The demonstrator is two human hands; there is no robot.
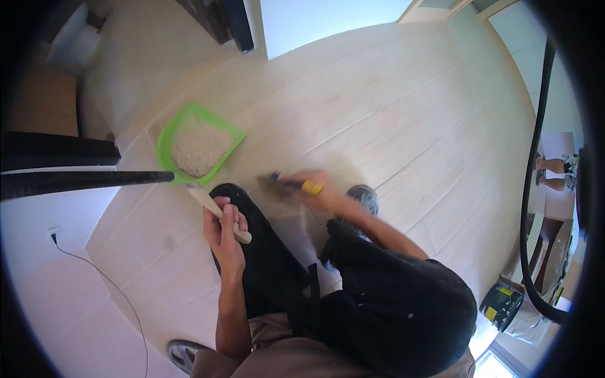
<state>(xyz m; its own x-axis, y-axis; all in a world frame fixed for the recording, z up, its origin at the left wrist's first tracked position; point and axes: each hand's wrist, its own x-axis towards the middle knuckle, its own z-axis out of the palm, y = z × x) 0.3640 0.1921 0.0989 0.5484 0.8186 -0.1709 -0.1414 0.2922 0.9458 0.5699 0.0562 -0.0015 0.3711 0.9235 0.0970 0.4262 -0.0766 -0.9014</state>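
Note:
My left hand (227,227) is closed around a pale wooden handle (205,200), held above my knee. Its far end reaches the near corner of a green dustpan (165,142); whether the two are joined I cannot tell. Pale, grainy debris (200,148) fills much of the pan, which rests on the floor. Right of the pan, my right hand (318,189) grips a brush (287,181) with a dark and yellow handle. Motion smears this hand and the brush, whose bristle end is low over the floor.
Pale plank-patterned flooring (403,138) surrounds my shoes (363,198). A black bar (94,178) crosses the left side. On the left wall a cable (113,283) hangs from a socket. At the right lie a dark, yellow-marked package (502,305) and a black cable (528,189).

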